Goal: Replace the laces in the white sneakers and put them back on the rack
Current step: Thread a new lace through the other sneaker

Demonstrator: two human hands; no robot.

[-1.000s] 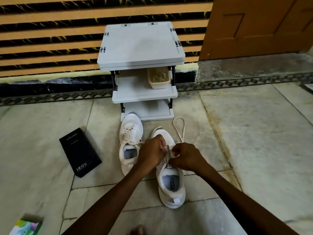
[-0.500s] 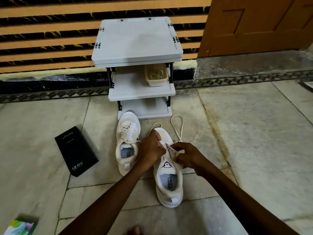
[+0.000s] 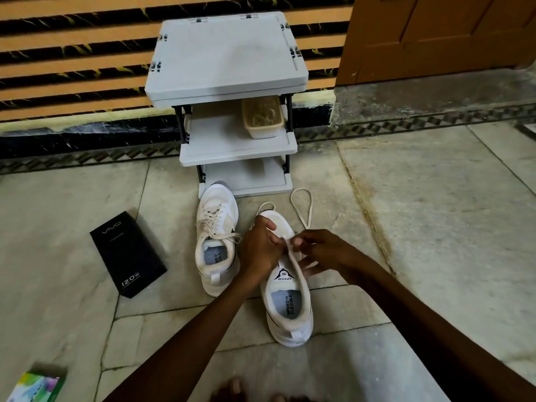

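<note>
**Threading under way on the second sneaker**

Since half a second ago the hands have drawn slightly apart, and the right hand's (image 3: 322, 253) lower fingers have fanned out along the side of the shoe. Both hands work over the near sneaker (image 3: 290, 309), which lies on the floor (image 3: 435, 227) with its toe towards the rack (image 3: 229, 59). The left hand (image 3: 261, 250) is curled tight over the eyelet rows and seems to pinch the lace (image 3: 303, 210) there. The right hand nips a strand between thumb and forefinger, its other fingers loose. Exactly which eyelet is being fed is hidden by the knuckles. The slack lies in a long loop past the toe, with a smaller loop showing above the left knuckles.

The far sneaker (image 3: 216, 242) stands just beside it, already laced, toe close to the rack's bottom shelf. A basket (image 3: 262, 117) sits on the middle shelf, and a black box (image 3: 127, 253) lies well to the left.

Risks from here, as I judge them:
- A hard pull could drag the loose loop through and leave the two ends uneven.
- With the eyelets covered, one could easily be skipped or the lace twisted.
- Nothing pins the shoe but the hands, so a sideways tug could tip it against its neighbour.
</note>
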